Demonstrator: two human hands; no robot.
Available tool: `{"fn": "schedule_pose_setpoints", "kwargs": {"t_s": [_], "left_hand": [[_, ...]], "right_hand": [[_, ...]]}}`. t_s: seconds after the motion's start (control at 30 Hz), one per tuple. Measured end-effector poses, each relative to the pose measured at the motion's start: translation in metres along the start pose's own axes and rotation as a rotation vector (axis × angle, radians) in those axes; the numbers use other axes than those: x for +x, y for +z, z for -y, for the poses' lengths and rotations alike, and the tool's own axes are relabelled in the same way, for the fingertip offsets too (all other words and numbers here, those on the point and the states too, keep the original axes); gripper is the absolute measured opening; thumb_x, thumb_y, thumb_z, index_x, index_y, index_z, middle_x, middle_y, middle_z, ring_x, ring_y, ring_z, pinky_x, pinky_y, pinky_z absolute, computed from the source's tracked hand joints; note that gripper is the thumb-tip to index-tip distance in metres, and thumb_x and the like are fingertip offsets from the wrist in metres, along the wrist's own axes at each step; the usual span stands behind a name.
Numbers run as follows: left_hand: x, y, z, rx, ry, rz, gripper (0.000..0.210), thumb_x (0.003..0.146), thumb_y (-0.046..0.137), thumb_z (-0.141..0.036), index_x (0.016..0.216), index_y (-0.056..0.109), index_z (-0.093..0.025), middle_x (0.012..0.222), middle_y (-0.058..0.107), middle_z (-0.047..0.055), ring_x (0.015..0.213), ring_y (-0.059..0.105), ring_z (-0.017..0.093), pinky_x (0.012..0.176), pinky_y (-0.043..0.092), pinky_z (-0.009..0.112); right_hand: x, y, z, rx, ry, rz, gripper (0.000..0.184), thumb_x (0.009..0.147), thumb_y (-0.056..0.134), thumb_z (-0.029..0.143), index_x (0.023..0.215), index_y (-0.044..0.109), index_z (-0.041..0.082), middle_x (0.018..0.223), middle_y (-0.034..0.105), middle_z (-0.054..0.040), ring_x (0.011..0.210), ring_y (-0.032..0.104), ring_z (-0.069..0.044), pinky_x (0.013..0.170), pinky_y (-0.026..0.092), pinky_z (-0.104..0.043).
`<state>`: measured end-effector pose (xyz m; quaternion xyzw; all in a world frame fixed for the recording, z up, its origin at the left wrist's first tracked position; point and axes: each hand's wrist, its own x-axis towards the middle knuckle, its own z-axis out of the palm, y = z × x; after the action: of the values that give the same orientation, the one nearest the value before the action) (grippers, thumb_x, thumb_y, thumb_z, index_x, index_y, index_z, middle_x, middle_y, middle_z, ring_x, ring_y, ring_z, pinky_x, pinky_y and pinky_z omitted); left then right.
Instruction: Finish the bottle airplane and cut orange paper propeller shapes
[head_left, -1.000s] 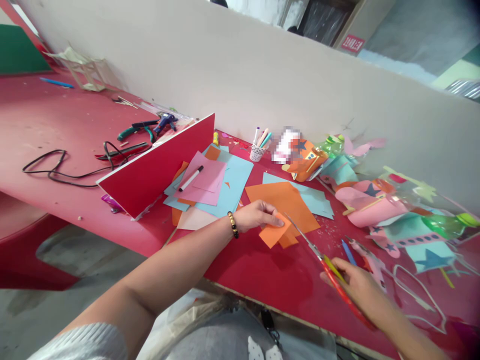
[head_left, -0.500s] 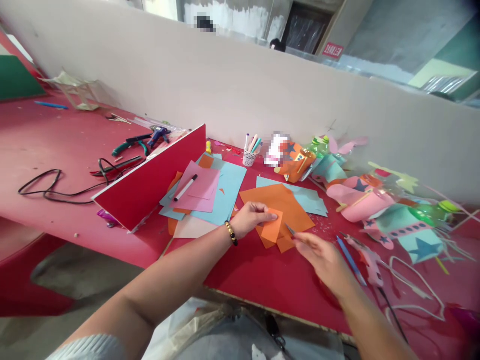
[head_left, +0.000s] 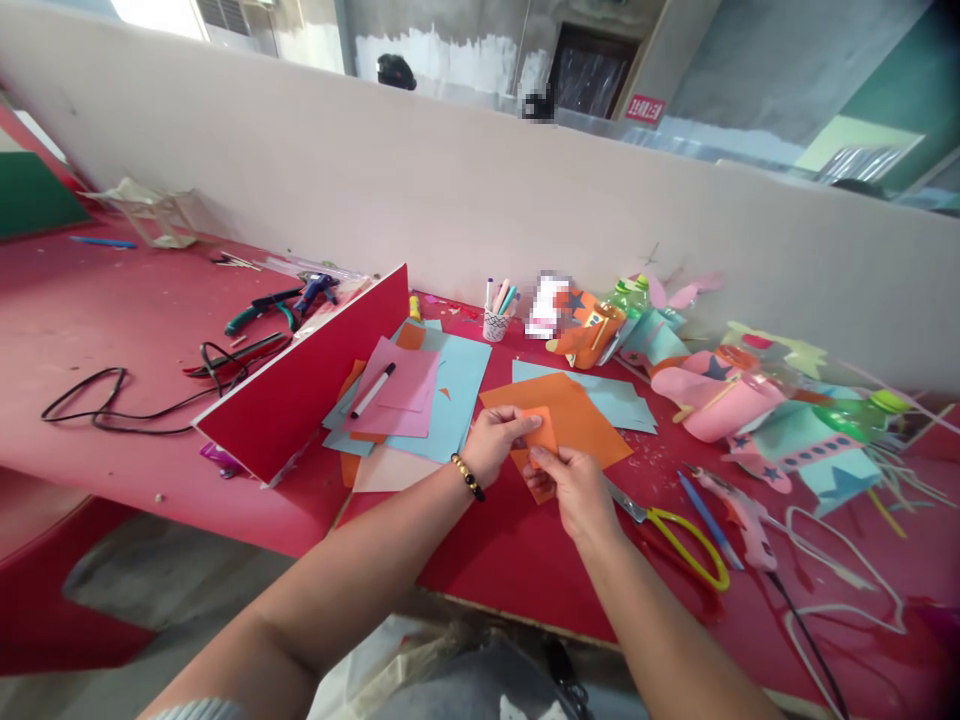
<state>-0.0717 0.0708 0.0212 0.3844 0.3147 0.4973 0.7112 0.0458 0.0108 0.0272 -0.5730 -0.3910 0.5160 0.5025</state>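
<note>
Between my two hands is a small piece of orange paper (head_left: 541,432). My left hand (head_left: 495,440), with a beaded bracelet on the wrist, pinches its upper left part. The thumb and fingers of my right hand (head_left: 581,490) close on its lower edge. Beneath them lies a larger orange sheet (head_left: 581,410) on the red table, with smaller orange offcuts (head_left: 534,485) partly hidden under my hands. Scissors with yellow handles (head_left: 686,545) rest on the table just right of my right hand, their blades partly behind it.
Pink sheets (head_left: 409,375) with a marker (head_left: 373,390) lie on blue paper (head_left: 465,375) at left. A red divider board (head_left: 315,380) stands beyond them. At right are a blue pen (head_left: 709,520), a pink glue gun (head_left: 742,515) and paper-covered bottle crafts (head_left: 742,400). A pen cup (head_left: 496,323) stands behind.
My right hand has let go of the scissors, which now lie on the table. It has moved left and taken hold of the small orange paper, which my left hand keeps holding.
</note>
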Motion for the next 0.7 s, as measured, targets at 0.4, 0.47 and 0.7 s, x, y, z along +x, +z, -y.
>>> {"fn": "schedule_pose_setpoints", "kwargs": {"t_s": [0.4, 0.47, 0.7], "left_hand": [[0.002, 0.001, 0.002, -0.053, 0.022, -0.100, 0.034, 0.063, 0.075, -0.038, 0.056, 0.052, -0.014, 0.056, 0.053, -0.003, 0.055, 0.050, 0.007, 0.061, 0.043, 0.022], [0.003, 0.001, 0.002, -0.030, 0.017, -0.111, 0.033, 0.062, 0.076, -0.038, 0.057, 0.054, -0.013, 0.056, 0.053, -0.003, 0.054, 0.049, 0.007, 0.060, 0.043, 0.022], [0.006, -0.003, -0.005, 0.095, -0.036, -0.096, 0.030, 0.061, 0.076, -0.038, 0.063, 0.060, -0.013, 0.056, 0.054, -0.003, 0.051, 0.049, 0.006, 0.059, 0.044, 0.024]], "right_hand": [[0.012, -0.009, -0.004, 0.079, 0.046, -0.066, 0.034, 0.062, 0.078, 0.043, 0.065, 0.064, 0.013, 0.051, 0.065, -0.0038, 0.040, 0.058, -0.012, 0.039, 0.043, -0.019], [0.014, -0.012, -0.003, 0.091, 0.058, -0.043, 0.034, 0.061, 0.078, 0.044, 0.064, 0.064, 0.013, 0.051, 0.066, -0.0044, 0.041, 0.059, -0.012, 0.040, 0.045, -0.019], [0.023, -0.023, 0.001, 0.040, -0.011, -0.047, 0.034, 0.065, 0.075, 0.046, 0.061, 0.063, 0.015, 0.050, 0.064, -0.0022, 0.041, 0.059, -0.012, 0.040, 0.045, -0.019]]}}
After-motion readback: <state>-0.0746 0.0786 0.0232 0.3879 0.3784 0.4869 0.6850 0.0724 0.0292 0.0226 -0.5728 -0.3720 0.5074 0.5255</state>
